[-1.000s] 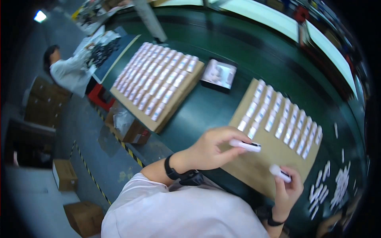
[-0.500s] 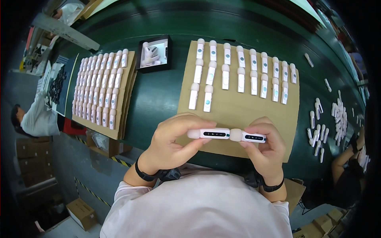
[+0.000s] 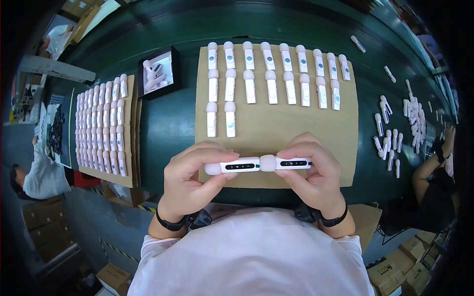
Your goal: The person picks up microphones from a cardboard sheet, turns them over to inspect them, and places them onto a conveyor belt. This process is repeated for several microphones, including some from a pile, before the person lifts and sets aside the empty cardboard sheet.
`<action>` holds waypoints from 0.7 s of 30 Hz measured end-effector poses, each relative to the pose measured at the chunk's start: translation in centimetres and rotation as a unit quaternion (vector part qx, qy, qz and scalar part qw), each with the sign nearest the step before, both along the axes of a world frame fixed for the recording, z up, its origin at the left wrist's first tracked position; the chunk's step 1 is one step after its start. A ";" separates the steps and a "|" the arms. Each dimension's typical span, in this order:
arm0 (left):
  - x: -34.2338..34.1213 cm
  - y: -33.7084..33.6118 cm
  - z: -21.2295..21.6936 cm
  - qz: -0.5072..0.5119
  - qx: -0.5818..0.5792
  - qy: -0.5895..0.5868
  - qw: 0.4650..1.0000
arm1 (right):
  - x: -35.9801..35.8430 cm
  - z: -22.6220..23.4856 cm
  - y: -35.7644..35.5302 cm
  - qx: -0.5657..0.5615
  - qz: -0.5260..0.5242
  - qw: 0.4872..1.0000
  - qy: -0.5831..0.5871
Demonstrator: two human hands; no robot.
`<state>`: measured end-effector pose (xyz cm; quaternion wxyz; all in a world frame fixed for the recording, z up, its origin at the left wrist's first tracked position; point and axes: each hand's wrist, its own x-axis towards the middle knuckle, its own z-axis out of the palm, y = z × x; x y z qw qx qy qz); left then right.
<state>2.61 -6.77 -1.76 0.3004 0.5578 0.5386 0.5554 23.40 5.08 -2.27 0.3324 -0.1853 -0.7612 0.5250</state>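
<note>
Between the thumb and fingers of my left hand [image 3: 190, 177] is a small white wand massager [image 3: 240, 166] with a rounded pale-pink head. Its black button panel faces up. My right hand [image 3: 318, 172] pinches a second wand massager [image 3: 295, 163] of the same kind, panel up as well. The two lie end to end, the head of the right one against the tail of the left one. Both are held above the near part of a brown cardboard sheet [image 3: 276, 130]. On its far part stand rows of similar massagers [image 3: 272, 88], some with a blue round sticker.
Left on the green table [image 3: 168, 133], stacked cardboard sheets [image 3: 132, 113] carry more rows of massagers. A black box [image 3: 176, 69] with several loose pieces stands between. Scattered massagers [image 3: 414, 121] lie at the right, near another person's arm [image 3: 428, 167]. A person in white [image 3: 47, 170] is far left.
The view has turned, so the whole scene sits further left. Both massagers stay in my hands, end to end, now nearly level. My right fingers show more of the right one's tail.
</note>
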 end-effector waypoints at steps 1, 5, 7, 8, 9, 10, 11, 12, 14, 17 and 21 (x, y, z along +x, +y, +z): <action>0.0 0.1 0.0 -0.001 0.001 0.001 1.000 | 0.0 -0.1 0.0 -0.001 0.002 1.000 0.001; 0.0 0.4 0.1 0.002 0.027 0.024 0.999 | 0.1 -0.3 0.1 0.009 -0.003 1.000 0.018; 0.1 0.5 0.2 0.005 0.040 0.034 0.999 | 0.2 0.0 0.1 0.001 0.001 1.000 0.024; 0.2 0.5 0.3 0.011 0.034 0.054 0.998 | 0.1 0.0 0.0 -0.003 0.002 1.000 0.026; 0.2 0.6 0.4 0.017 0.028 0.073 0.997 | 0.0 0.0 -0.2 -0.004 0.005 1.000 0.026; 0.3 0.6 0.5 0.022 0.023 0.091 0.995 | -0.1 0.1 -0.5 -0.045 -0.009 0.997 0.061; 0.2 0.6 0.5 0.022 0.022 0.090 0.995 | -0.2 0.1 -0.8 -0.086 -0.024 0.991 0.096; 0.2 0.6 0.5 0.017 0.020 0.098 0.995 | -0.2 0.2 -1.0 -0.126 -0.038 0.983 0.131; 0.0 0.5 0.3 0.010 0.014 0.114 0.993 | 0.1 0.0 -0.7 -0.093 -0.034 0.989 0.111; -0.1 1.0 0.1 -0.004 0.039 0.108 0.993 | 0.3 0.1 -0.3 -0.023 -0.032 0.997 0.071; 0.9 1.4 -0.1 -0.009 0.049 0.084 0.995 | -1.1 1.2 -0.7 0.110 0.005 0.994 -0.027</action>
